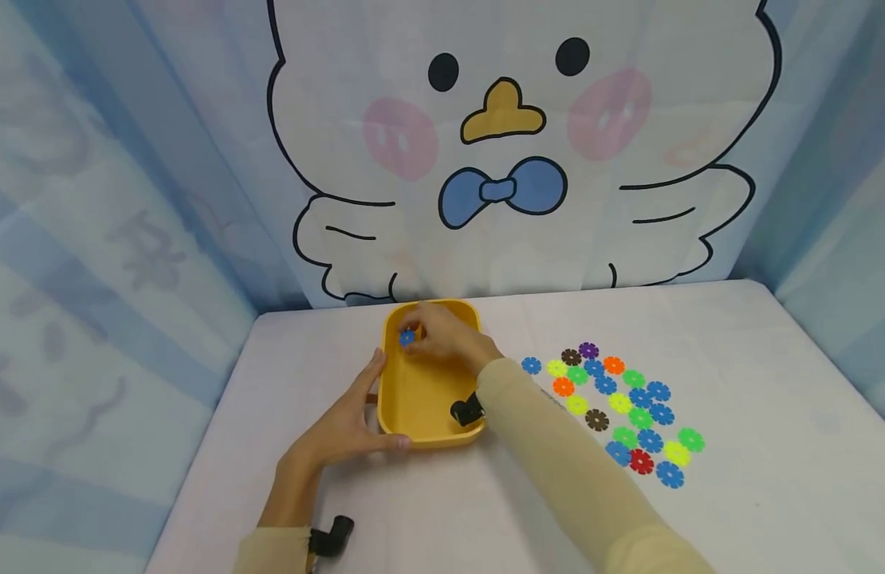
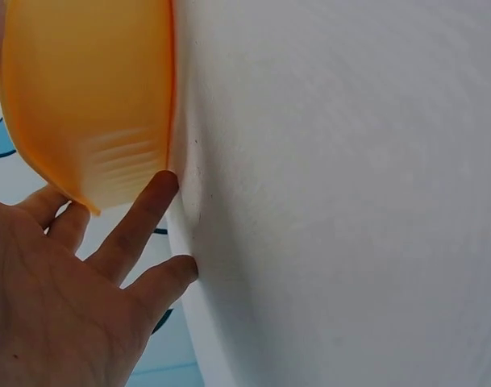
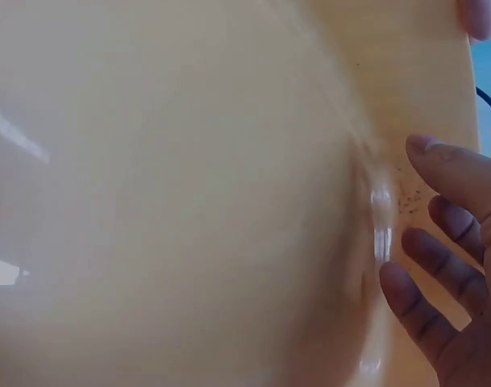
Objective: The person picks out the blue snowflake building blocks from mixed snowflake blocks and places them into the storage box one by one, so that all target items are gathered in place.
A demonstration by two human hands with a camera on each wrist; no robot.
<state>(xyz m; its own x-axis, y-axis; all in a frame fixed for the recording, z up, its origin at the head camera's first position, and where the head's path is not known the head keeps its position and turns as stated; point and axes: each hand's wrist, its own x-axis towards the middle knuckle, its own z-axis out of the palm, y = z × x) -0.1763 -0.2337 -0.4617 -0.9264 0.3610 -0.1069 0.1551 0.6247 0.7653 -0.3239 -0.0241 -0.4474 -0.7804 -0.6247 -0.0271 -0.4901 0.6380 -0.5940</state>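
A yellow rectangular tray point(image 1: 428, 399) stands at the table's far side. My left hand point(image 1: 338, 426) holds its near-left corner, the thumb along the near wall and the fingers at the left side. In the left wrist view, fingertips point(image 2: 160, 185) touch the outside of the tray point(image 2: 92, 81). My right hand point(image 1: 450, 335) reaches into the tray's far-left part. At its thumb and forefinger is a small blue notched disc point(image 1: 407, 338). Seen from the right wrist, the fingers point(image 3: 438, 270) are close to the tray's wall, and the disc is out of sight.
Several notched discs in mixed colours lie flat right of the tray, among them a red disc point(image 1: 641, 461) and a purple disc point(image 1: 589, 351). My right forearm crosses in front of some. A printed curtain point(image 1: 500, 263) hangs behind the white table point(image 1: 772, 399).
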